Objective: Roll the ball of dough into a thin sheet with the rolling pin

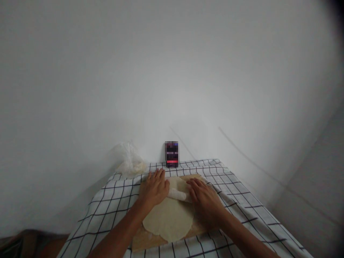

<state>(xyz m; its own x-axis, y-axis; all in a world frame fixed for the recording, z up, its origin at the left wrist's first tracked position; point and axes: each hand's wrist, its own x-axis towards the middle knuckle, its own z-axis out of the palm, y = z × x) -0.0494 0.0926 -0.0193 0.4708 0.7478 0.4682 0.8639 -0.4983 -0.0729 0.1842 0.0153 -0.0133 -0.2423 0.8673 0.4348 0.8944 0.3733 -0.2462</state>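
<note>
A pale rolling pin [176, 194] lies across a wide, thin sheet of dough [169, 220], on its far part. My left hand [155, 188] is closed over the pin's left end, with the fingers reaching forward and the thumb pointing inward. Over the right end my right hand [202, 195] curls its fingers. Both ends of the pin are hidden under the hands. Beneath the dough is a wooden board [139, 243]; the sheet has an uneven rounded edge that reaches close to the board's near side.
A black-and-white checked cloth [113, 200] covers the table. At the back left sits a clear plastic bag [130, 161] with something pale inside. A phone [172, 154] with a lit screen leans on the white wall behind the board.
</note>
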